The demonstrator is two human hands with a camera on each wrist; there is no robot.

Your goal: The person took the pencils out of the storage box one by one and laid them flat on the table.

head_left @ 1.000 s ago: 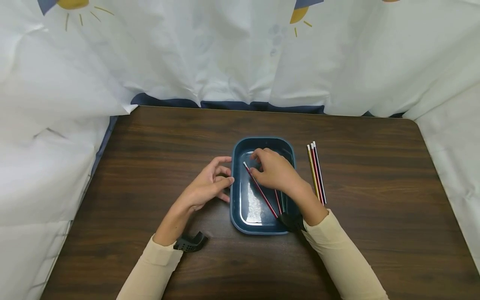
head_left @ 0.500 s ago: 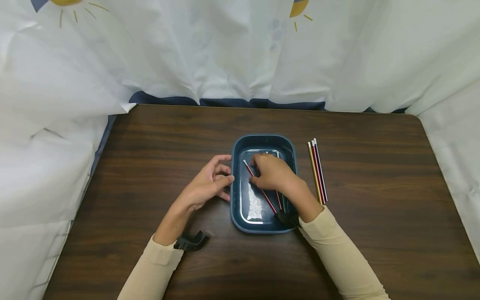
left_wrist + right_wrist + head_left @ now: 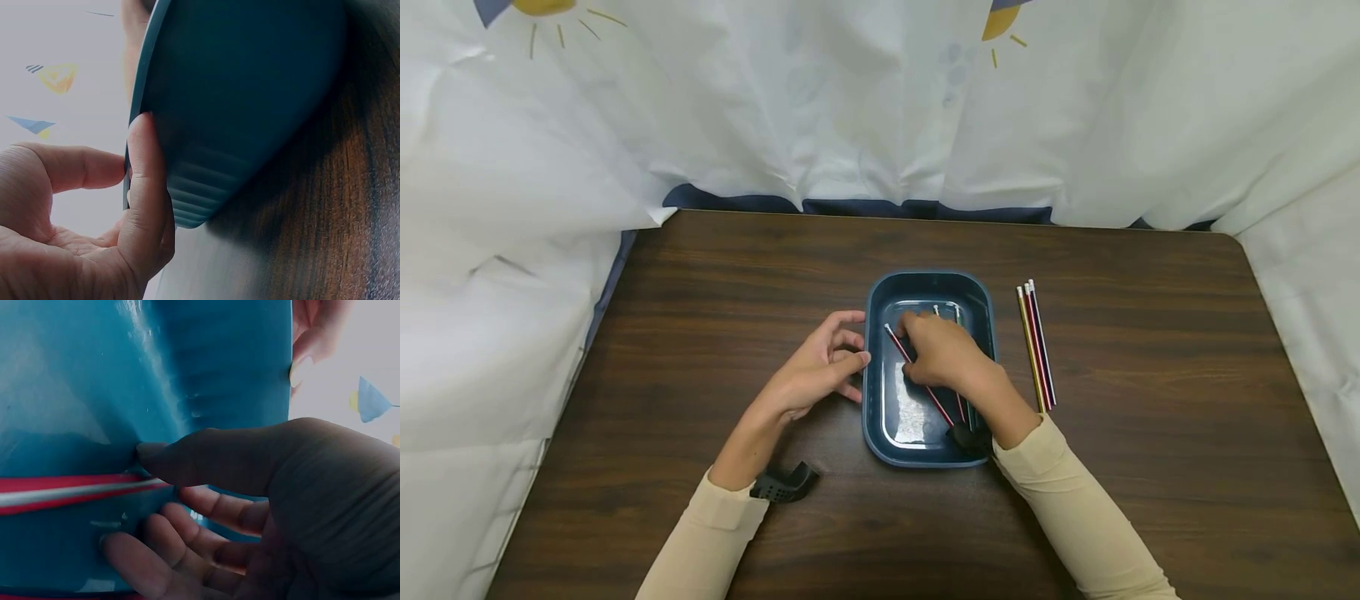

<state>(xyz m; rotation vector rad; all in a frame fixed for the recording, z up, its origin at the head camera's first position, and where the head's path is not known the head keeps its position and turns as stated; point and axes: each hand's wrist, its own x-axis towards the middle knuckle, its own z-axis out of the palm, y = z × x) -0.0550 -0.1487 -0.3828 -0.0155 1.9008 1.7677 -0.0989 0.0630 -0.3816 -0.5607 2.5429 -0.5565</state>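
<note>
A dark blue rectangular tray (image 3: 917, 463) sits on the table. My left hand (image 3: 812, 367) holds its left rim; in the left wrist view the thumb and fingers meet at the rim (image 3: 145, 69). Inside the tray a red pencil with a white stripe (image 3: 62, 492) slants from upper left to lower right. My right hand (image 3: 947, 350) reaches over it, thumb on one side and curled fingers on the other, gripping it near its white-tipped end. Another red pencil (image 3: 960, 408) and a dark green one lie beside it, partly hidden under the right hand and wrist.
Right of the tray, several pencils (image 3: 1036, 346) lie side by side on the dark wooden table (image 3: 1150, 375), one yellow, others red and dark. White curtains (image 3: 865, 108) hang behind and along the sides. Black straps sit on both wrists.
The right hand has shifted slightly down over the tray, and its thumb and fingers have closed in on the slanted red pencil. More pencil tips show above it. The left hand keeps its place.
</note>
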